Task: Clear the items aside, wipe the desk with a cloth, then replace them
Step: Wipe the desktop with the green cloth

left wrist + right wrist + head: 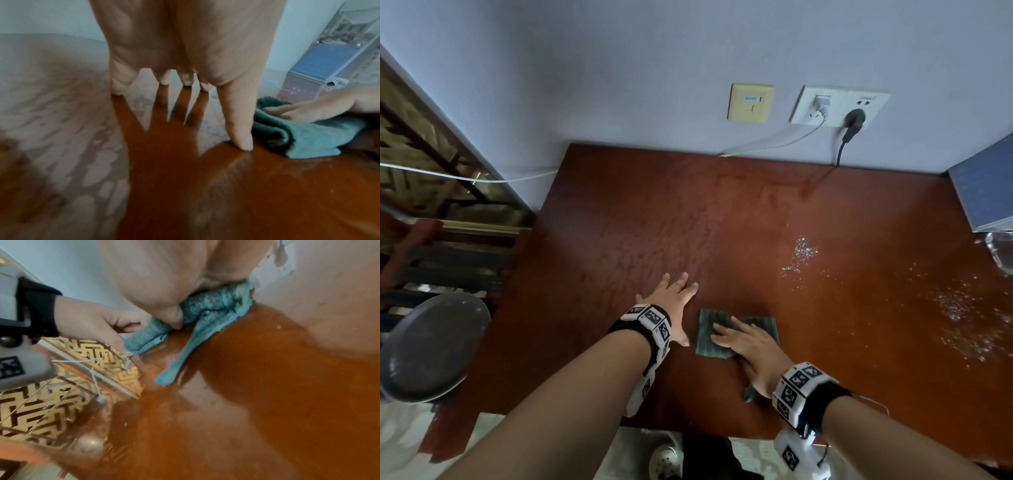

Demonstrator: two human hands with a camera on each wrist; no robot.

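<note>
Lying under the right hand (751, 349) fingers (726, 331): folded cloth (709, 337).

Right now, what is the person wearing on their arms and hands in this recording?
Both forearms are bare, with no sleeves or gloves. The left hand sits ahead of a black wrist strap carrying white blocks printed with black square tag markers. The right hand has the same kind of band, with a white marker-tagged block hanging below the wrist and a thin dark cable beside it.
</note>
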